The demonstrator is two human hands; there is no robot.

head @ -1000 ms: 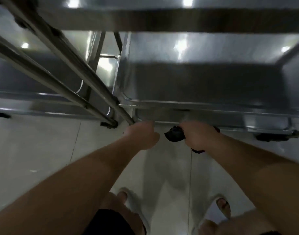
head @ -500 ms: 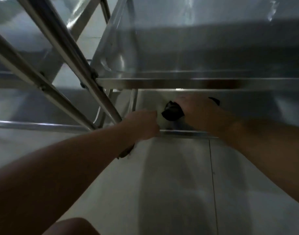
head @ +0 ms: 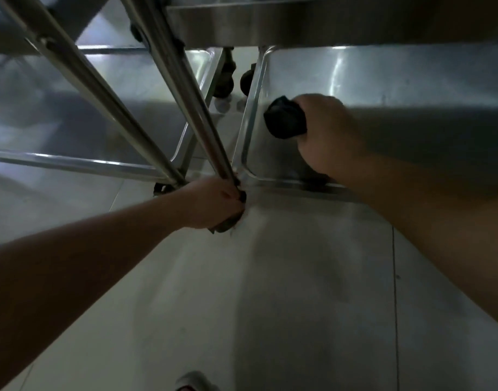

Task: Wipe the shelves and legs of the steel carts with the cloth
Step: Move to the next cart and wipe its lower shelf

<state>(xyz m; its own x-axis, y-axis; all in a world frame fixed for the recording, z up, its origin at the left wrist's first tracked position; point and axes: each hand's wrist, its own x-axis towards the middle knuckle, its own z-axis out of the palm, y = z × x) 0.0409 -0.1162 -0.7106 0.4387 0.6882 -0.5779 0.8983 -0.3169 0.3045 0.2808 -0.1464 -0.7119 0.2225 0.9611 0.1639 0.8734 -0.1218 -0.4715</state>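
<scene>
Two steel carts stand side by side. My right hand (head: pixel 328 134) grips a bunched black cloth (head: pixel 285 118) and holds it on the bottom shelf (head: pixel 383 77) of the right cart, near its left rim. My left hand (head: pixel 214 203) is wrapped around the foot of that cart's near left leg (head: pixel 185 88), at the shelf's front corner. A dark wheel shows just under this hand. The shelf above (head: pixel 298 24) hangs over the top of the view.
The left cart's bottom shelf (head: pixel 106 108) and slanted leg (head: pixel 81 83) lie close on the left, with a narrow gap between carts. Dark castors (head: pixel 228 80) sit in that gap. Pale tiled floor (head: pixel 270 292) spreads in front; a shoe tip (head: pixel 195 382) shows at the bottom.
My view has dropped lower and closer. My right hand moved the cloth from the shelf's front edge deeper onto the bottom shelf. My left hand stays at the leg's base.
</scene>
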